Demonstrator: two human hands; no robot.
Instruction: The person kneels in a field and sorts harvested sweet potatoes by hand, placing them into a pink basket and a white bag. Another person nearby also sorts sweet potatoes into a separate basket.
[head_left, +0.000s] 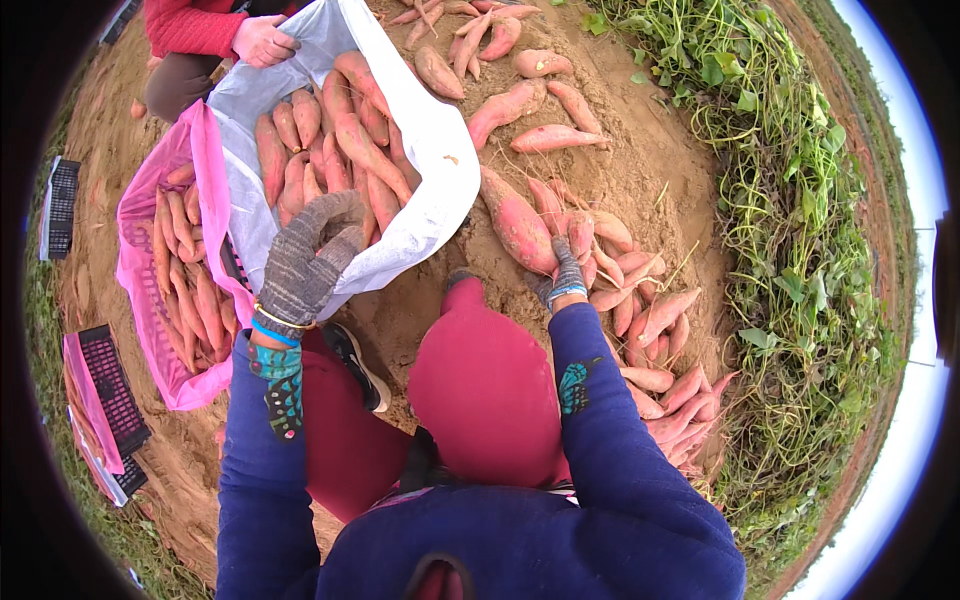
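Observation:
My left hand, in a grey knit glove, is over the near edge of a crate with a white liner. Its thumb and fingers are apart in a curved shape, with no sweet potato plainly held. Pinkish sweet potatoes fill the lined crate. On the right, my right hand, also gloved, grips the lower end of a large sweet potato, thumb on one side and fingers partly hidden beneath. Against that hand lies a heap of smaller sweet potatoes on the soil.
Beside the white-lined crate stands a pink-lined crate of thinner sweet potatoes. Another person's hand holds the white liner's far edge. More sweet potatoes lie on the soil ahead. Vines border the right; black crates stand far left.

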